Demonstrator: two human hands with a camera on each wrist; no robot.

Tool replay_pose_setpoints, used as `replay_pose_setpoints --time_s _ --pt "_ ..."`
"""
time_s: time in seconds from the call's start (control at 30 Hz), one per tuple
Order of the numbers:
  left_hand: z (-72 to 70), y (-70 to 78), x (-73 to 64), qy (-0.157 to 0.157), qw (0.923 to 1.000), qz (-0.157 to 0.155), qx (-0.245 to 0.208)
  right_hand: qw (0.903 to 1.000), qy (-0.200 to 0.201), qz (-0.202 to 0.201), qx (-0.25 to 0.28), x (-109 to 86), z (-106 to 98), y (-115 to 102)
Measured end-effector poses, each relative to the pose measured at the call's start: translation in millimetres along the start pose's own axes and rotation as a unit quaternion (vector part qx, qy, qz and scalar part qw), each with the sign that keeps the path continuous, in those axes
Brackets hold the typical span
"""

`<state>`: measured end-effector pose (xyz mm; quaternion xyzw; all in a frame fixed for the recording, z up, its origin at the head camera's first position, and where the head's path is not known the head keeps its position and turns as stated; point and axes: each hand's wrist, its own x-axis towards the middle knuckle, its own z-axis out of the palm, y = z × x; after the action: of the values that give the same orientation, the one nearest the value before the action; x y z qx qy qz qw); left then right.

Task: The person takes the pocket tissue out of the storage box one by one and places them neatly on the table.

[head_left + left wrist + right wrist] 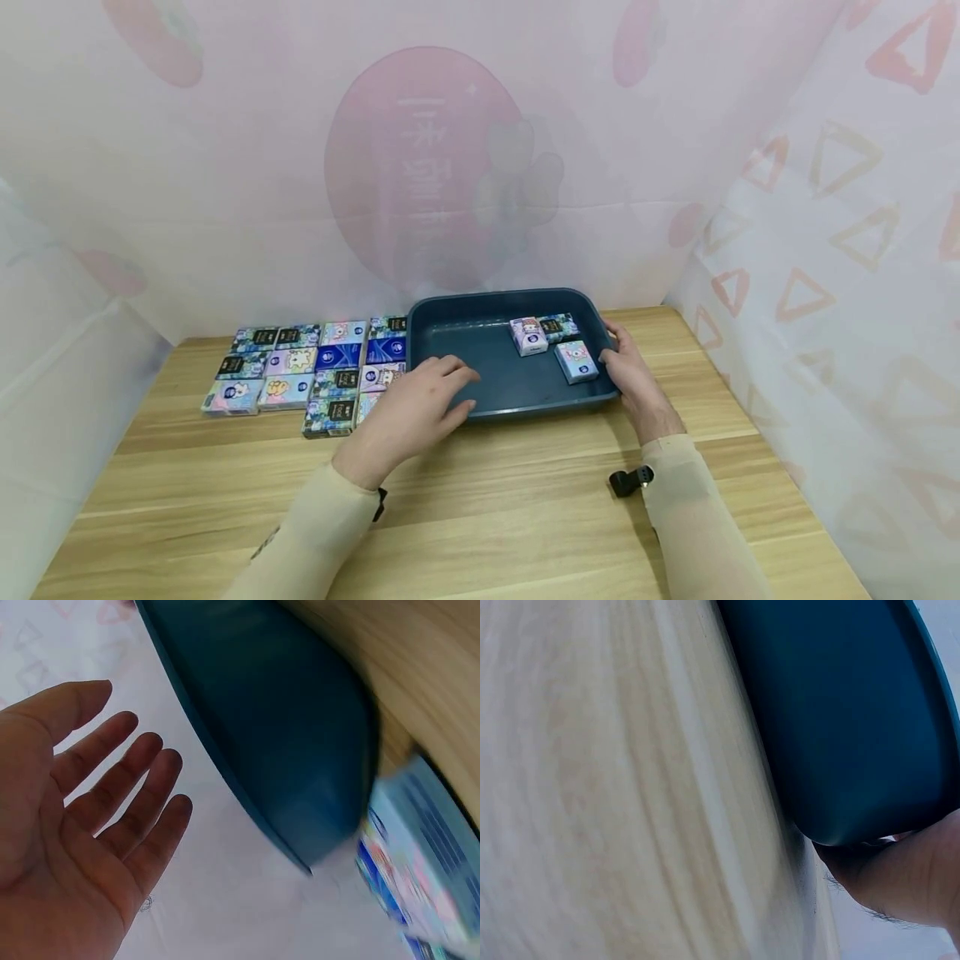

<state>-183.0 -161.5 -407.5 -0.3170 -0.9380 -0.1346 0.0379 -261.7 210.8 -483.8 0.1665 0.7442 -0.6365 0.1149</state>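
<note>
A dark blue tray (480, 367) stands on the table with three small tissue packs inside: a purple pack (529, 335), a dark floral pack (558, 327) and a light blue pack (576, 362). At the tray's right end my right hand (630, 371) grips the rim, its thumb over the edge; the right wrist view shows this hand (911, 881) against the outer wall. My left hand (420, 404) is over the tray's front left corner. In the left wrist view this hand (97, 802) has spread, slightly bent fingers and holds nothing, apart from the tray.
Left of the tray, several tissue packs lie in rows, among them a dark blue pack (337, 357) and a floral pack (328, 416). My left hand partly hides the nearest ones. A printed cloth (262, 208) hangs behind the wooden table (510, 517).
</note>
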Motion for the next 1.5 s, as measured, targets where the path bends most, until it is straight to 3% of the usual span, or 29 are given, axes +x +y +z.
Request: replay_pose_setpoints --time_s 0.43,0.93,1.5 --pt "22.6 30.6 50.7 -0.048 0.9973 -0.009 -0.055 1.0 -0.001 0.001 0.004 -0.2 0 -1" --pt "61.5 53.0 111.0 -0.074 0.995 -0.013 -0.066 1.0 -0.004 0.003 0.002 -1.0 0 -1" --pt "93.2 72.5 150.7 -0.097 0.9925 -0.014 -0.074 0.9997 -0.017 -0.018 0.008 1.5 -3 4"
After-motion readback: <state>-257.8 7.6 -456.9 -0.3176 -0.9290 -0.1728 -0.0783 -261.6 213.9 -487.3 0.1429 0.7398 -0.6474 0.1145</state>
